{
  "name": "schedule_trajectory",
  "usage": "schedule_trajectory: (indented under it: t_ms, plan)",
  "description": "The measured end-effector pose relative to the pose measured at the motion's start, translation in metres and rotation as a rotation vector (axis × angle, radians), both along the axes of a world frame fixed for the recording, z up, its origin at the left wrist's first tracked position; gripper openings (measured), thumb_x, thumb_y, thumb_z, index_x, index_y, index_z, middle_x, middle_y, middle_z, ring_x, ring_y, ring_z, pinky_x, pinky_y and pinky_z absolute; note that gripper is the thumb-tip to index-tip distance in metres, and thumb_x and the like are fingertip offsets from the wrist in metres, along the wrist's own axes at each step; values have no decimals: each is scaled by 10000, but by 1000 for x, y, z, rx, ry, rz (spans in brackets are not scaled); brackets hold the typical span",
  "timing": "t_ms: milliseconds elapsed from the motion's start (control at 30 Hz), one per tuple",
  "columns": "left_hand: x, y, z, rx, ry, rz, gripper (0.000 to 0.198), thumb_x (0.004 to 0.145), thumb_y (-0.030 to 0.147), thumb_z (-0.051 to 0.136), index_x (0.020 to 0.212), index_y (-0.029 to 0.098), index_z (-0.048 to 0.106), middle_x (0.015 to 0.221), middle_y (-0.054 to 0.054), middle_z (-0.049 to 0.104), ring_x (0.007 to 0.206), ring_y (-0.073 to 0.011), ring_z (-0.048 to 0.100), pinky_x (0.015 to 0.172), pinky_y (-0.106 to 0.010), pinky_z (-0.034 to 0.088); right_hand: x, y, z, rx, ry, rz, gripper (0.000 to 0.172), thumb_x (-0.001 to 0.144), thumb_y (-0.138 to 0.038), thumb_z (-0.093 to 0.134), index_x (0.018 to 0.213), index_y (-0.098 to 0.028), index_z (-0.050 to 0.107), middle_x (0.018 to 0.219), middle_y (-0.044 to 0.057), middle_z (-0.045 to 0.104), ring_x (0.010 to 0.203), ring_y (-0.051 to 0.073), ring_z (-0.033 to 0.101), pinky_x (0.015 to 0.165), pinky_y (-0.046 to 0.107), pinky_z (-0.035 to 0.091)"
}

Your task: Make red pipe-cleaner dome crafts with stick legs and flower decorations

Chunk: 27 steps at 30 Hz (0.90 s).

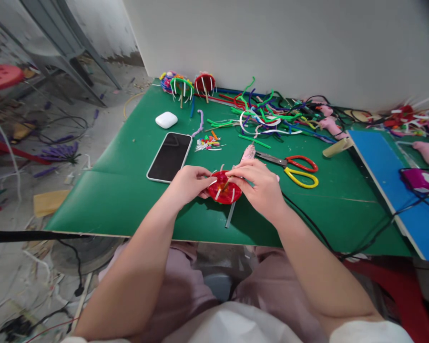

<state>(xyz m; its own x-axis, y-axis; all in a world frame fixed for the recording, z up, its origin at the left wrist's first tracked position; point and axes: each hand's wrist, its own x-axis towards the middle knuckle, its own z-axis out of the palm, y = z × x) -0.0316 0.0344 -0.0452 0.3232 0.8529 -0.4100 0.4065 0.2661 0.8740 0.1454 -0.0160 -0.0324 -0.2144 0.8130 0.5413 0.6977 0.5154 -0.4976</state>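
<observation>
A round red craft piece [224, 196], shaped like a mushroom cap with white strips around its inside, is between my hands over the table front. My left hand [193, 183] is closed on its left rim, with the thumb near a white strip. Fingertips of my right hand [259, 183] pinch a thin stick [225, 185] at the cap's middle. Partly hidden behind my right hand lies a pink glue gun [249, 152]. From under the cap a translucent glue stick [230, 216] sticks out toward me. Scissors [288, 165] with one red and one yellow handle lie to the right.
A phone [170, 156] and a white earbud case [166, 120] lie left on the green table [117, 195]. Similar caps [205, 85] stand at the back beside tangled pipe cleaners [260, 114]. Small colourful scraps [209, 143] lie mid-table. A blue board [396, 186] and black cords occupy the right.
</observation>
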Motion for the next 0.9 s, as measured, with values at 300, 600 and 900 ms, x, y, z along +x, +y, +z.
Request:
schedule_trajectory:
  t_ms: [300, 600, 900]
  plan:
    - [1, -1, 1, -7, 1, 3, 147, 736, 276, 634, 790, 139, 634, 547, 26, 582, 453, -93, 561, 474, -208, 505, -1, 0, 0, -24, -5, 8, 123, 817, -156, 597, 860, -215, 696, 817, 33, 693, 841, 178, 604, 786, 342, 480]
    - [1, -2, 1, -10, 6, 16, 158, 718, 286, 659, 791, 147, 640, 560, 29, 588, 455, -88, 562, 478, -201, 506, -1, 0, 0, -60, -3, -15, 127, 829, -182, 582, 849, -220, 702, 836, 45, 679, 855, 184, 607, 797, 355, 481]
    - [2, -1, 4, -18, 0, 21, 116, 738, 251, 641, 773, 142, 627, 543, 36, 574, 436, -82, 548, 468, -201, 500, -1, 0, -1, -56, -3, 13, 119, 832, -163, 574, 831, -201, 686, 791, 43, 682, 806, 172, 610, 786, 357, 492]
